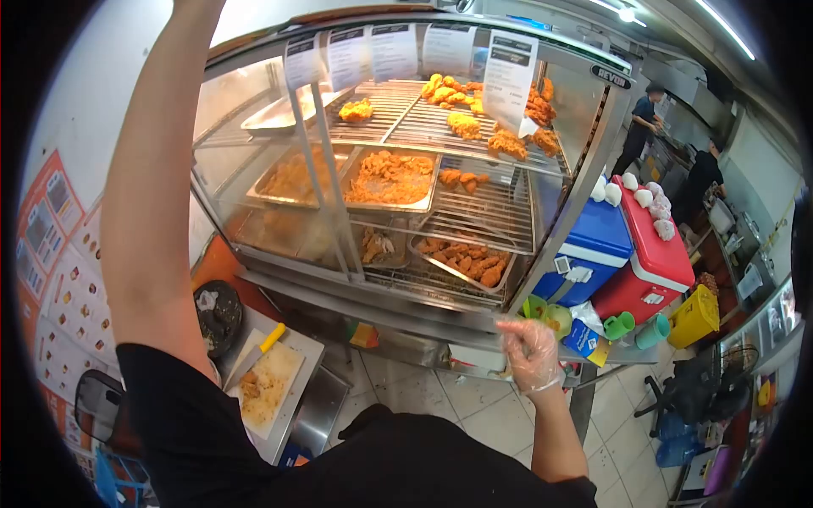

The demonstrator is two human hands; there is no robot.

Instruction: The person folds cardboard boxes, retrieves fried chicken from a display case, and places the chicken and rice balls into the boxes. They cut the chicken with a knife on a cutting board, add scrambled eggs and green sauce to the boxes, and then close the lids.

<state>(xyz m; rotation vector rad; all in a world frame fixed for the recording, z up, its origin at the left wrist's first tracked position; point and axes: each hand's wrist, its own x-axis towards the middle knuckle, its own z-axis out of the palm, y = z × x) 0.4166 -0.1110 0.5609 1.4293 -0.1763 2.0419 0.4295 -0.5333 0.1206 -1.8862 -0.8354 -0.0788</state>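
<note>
My left arm (152, 195) is raised along the left side of the warming cabinet (398, 296), and its hand is beyond the top edge of the view. My right hand (531, 354), in a clear plastic glove, is near the cabinet's lower right corner. Its fingers are curled in, with one pointing left, and nothing shows in them. Behind the glass, fried chicken pieces (464, 125) lie on the upper wire rack (389, 127). Below are a metal tray of shredded fried chicken (389, 178) and a tray of fried strips (466, 256).
At lower left, a yellow-handled knife (261, 353) lies on a cutting board (275, 389) beside a dark pan (218, 317). Blue (589, 245) and red (648, 254) coolers stand right, near green mugs (619, 325). Two people (641, 127) work in back. An office chair (699, 385) occupies the right floor.
</note>
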